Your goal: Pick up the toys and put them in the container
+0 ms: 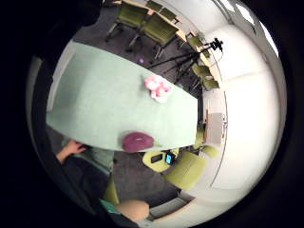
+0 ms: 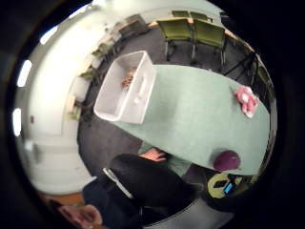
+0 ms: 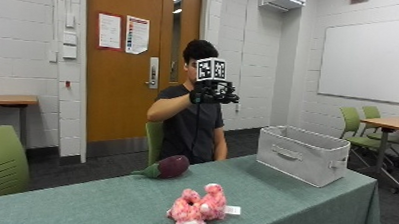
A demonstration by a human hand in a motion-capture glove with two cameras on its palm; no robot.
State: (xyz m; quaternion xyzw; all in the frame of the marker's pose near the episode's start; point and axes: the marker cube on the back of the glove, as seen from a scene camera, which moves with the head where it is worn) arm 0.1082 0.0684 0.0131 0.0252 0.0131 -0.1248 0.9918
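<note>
Green cloth covers the table (image 3: 303, 195). Pink plush toy (image 3: 197, 207) lies near its front edge, purple eggplant plush toy (image 3: 165, 167) at the far edge, grey fabric container (image 3: 303, 153) well apart. Gloved right hand (image 3: 212, 92) raised at face height, holding nothing; finger posture cannot be told.

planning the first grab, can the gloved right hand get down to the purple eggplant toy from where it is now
Probably yes. The gloved right hand is raised in front of the person's face, holding nothing, and the eggplant toy lies on the green table near the person's edge, with nothing on or against it. The pink plush lies apart.
</note>
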